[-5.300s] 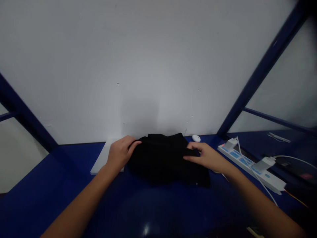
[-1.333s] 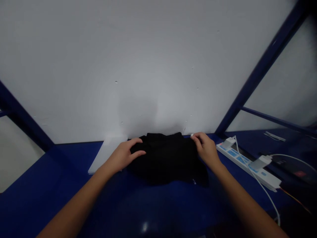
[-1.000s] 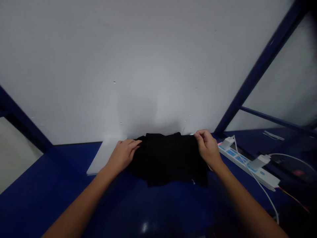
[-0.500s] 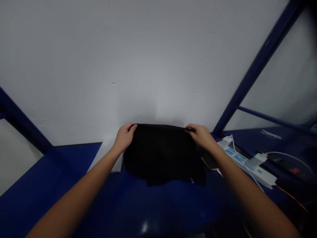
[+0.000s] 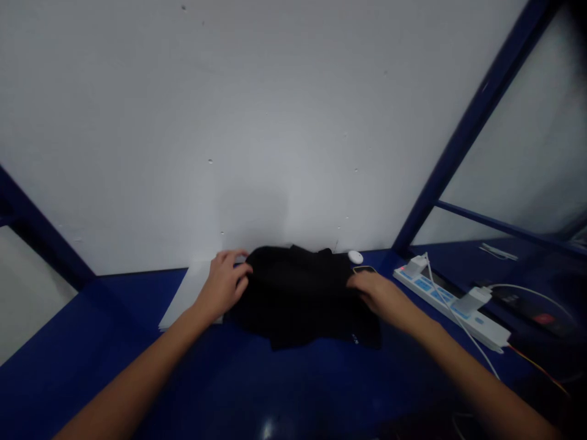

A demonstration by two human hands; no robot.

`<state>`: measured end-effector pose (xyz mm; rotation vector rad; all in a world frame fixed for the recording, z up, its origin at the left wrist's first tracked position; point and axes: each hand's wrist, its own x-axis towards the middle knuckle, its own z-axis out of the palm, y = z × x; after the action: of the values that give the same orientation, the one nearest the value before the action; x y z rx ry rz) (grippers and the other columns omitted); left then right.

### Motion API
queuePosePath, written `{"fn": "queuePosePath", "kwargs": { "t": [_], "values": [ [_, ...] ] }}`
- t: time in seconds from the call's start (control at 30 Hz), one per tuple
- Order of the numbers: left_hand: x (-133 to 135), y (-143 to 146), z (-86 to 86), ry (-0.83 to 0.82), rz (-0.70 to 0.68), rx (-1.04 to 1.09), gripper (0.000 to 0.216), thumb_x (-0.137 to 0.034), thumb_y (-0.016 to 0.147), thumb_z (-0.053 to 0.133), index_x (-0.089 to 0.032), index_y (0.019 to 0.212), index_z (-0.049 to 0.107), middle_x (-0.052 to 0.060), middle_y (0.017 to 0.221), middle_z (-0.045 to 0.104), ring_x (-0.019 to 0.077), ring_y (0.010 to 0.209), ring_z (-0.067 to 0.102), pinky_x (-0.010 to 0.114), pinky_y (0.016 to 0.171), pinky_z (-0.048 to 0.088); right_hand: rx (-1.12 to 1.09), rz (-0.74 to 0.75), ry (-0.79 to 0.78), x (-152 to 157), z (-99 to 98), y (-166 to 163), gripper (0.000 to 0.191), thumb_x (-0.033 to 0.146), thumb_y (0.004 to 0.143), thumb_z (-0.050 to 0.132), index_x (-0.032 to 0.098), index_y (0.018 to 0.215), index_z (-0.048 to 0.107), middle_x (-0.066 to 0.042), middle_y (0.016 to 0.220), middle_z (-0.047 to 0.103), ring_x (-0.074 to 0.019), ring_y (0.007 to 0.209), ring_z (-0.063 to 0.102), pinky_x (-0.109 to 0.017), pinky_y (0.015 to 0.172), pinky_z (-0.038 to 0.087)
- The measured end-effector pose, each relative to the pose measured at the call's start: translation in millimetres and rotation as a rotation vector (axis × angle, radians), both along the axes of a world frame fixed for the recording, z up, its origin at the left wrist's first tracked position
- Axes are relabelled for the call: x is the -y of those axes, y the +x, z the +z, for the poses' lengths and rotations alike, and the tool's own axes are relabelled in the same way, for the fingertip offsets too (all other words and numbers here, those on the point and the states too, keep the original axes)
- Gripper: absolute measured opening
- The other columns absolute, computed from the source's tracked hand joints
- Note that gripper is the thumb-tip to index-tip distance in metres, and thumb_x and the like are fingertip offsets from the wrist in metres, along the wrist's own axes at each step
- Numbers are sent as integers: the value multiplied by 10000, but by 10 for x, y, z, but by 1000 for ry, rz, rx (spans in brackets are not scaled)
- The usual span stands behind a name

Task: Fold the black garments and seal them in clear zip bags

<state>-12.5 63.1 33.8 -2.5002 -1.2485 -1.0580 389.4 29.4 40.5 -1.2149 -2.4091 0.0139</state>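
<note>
A folded black garment (image 5: 300, 296) lies on the blue table (image 5: 114, 366) near the white wall. My left hand (image 5: 225, 282) rests on its left edge, fingers curled over the cloth. My right hand (image 5: 376, 292) lies on the garment's right edge with the fingers stretched flat toward the middle. Neither hand lifts the cloth.
A white sheet of paper (image 5: 186, 294) lies under my left hand's side. A small white round object (image 5: 354, 257) and a dark phone (image 5: 365, 269) sit behind my right hand. A white power strip (image 5: 452, 302) with plugged chargers runs to the right. Blue frame posts (image 5: 458, 134) rise at both sides.
Half a second ago both hands held the garment's far edge raised against the wall. It now lies flat again, and both hands have dropped to its left and right edges.
</note>
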Motion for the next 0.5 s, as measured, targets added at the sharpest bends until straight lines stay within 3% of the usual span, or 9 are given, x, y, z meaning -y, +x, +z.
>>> {"fn": "queuePosePath", "kwargs": {
  "t": [0.1, 0.2, 0.33, 0.5],
  "values": [
    [226, -149, -319, -120, -113, -178, 201, -61, 796, 521, -230, 876, 595, 56, 1209, 607, 308, 1156, 470, 552, 1010, 356, 65, 42, -132, 279, -232, 29, 351, 33, 797, 440, 255, 935, 674, -27, 918, 706, -214, 894, 657, -378, 830, 500],
    [322, -136, -476, -226, -127, 8, 201, -51, 801, 460, -224, 880, 526, 57, 1037, 631, 268, 1085, 524, 501, 976, 402, -7, -4, -155, 386, -299, 24, 355, 30, 752, 467, 245, 962, 657, -40, 965, 689, -219, 922, 648, -386, 847, 507],
    [347, -20, -488, -353, -58, 323, 139, -143, 898, 392, -222, 937, 499, 47, 943, 607, 214, 917, 588, 388, 841, 477, -181, -54, -191, 371, -285, 44, 350, 63, 714, 488, 244, 981, 623, -50, 1052, 685, -229, 991, 646, -405, 901, 505],
    [372, 45, -437, -418, -51, 417, 123, -281, 947, 424, -229, 1011, 515, 34, 918, 619, 203, 847, 613, 347, 783, 489, -311, -161, -222, 354, -270, 96, 175, 133, 731, 478, 236, 812, 594, -25, 882, 699, -234, 832, 661, -370, 757, 511]
  ]
}}
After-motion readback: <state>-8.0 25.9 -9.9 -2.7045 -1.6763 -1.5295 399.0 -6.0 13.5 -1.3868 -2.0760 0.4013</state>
